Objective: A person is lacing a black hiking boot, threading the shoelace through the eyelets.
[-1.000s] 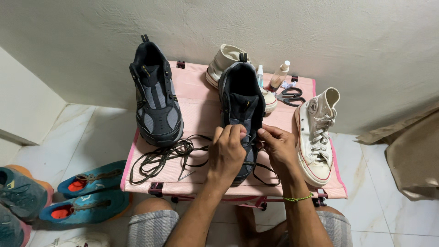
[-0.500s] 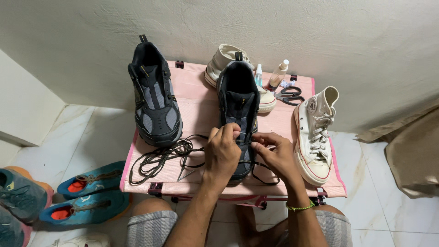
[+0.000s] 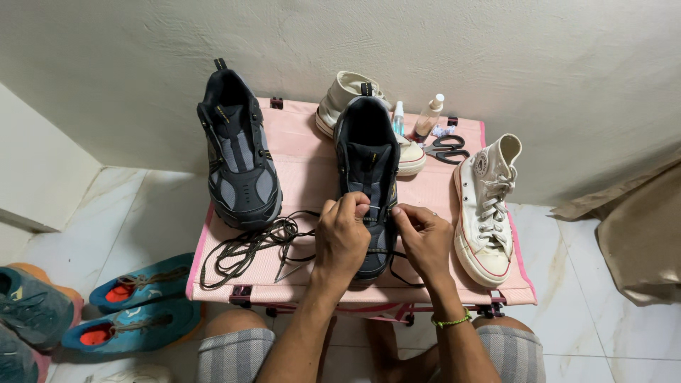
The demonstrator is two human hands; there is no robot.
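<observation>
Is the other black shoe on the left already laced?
No, the black shoe on the left shows bare eyelets, and a loose dark lace lies piled on the pink table beside it.

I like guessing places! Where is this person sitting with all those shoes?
Probably a corner at home, used for shoe care: a small pink folding table against a plain wall, white floor tiles, scissors and spray bottles nearby.

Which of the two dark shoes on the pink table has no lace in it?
The left dark shoe; its lace lies loose on the table, while both hands work on the middle one.
</observation>
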